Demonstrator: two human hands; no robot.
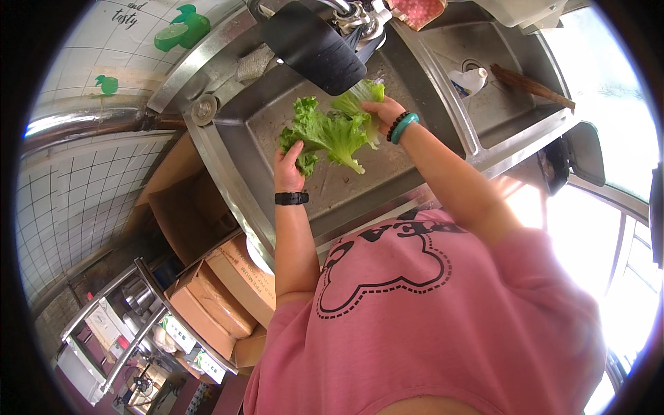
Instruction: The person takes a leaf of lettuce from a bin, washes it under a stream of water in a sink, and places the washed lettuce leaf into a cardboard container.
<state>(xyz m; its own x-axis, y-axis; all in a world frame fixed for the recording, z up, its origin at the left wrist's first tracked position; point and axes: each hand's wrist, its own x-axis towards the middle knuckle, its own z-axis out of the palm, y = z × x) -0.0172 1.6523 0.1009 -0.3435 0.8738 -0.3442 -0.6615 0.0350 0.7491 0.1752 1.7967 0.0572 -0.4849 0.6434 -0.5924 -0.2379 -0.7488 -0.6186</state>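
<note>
Green lettuce leaves [332,132] hang over the basin of a stainless steel sink [332,199]. My left hand [290,166] grips the frilly edge of the leaves, thumb on top. On the other side, my right hand [386,114] grips another lettuce leaf [358,98] near the faucet [358,23]. A large black flat object [314,46] at the faucet covers part of the basin's far side. Clear streaks by the right-hand leaf look like running water. Where the leaves join, if they do, is hidden.
A smaller basin at right holds a white bottle [469,82] and a brown wooden brush or stick [531,88]. A mesh scouring pad [254,63] lies at the far left corner, near a round drain fitting [204,109]. Cardboard boxes [207,306] stand left of the sink.
</note>
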